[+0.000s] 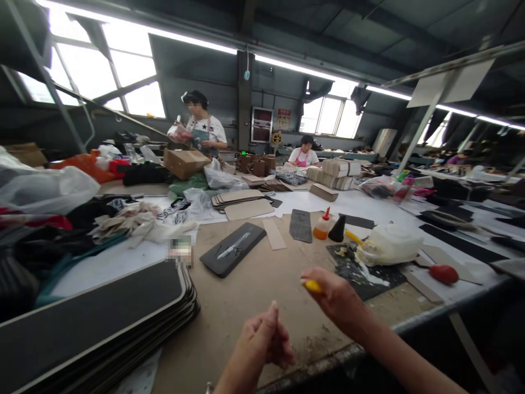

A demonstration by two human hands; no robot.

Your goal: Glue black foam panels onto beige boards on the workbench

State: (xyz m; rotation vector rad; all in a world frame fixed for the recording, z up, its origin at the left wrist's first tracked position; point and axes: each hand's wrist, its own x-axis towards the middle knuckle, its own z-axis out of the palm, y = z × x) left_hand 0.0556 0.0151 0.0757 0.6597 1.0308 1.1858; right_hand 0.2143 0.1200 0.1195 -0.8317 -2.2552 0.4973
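My right hand (334, 295) is closed around a yellow handle (314, 285). Its working end is hidden, so the kind of tool cannot be made out. My left hand (266, 336) hovers lower and to the left, thumb raised and fingers curled in, with nothing visible in it. Beyond both hands a dark rounded panel (233, 249) lies on the brown work board (246, 306), a whitish smear across its face. To the right, a cut-open translucent plastic jug (391, 244) lies on a black glue-spotted sheet (379, 287), with a yellow-handled tool (353, 236) at its mouth.
Stacked dark panels (98, 323) fill the near left. An orange-filled squeeze bottle (321, 227), a black cone (338, 229) and a beige strip (274, 234) lie farther back. A red object (443, 274) sits right. Two people (205, 128) work across the table, another far right.
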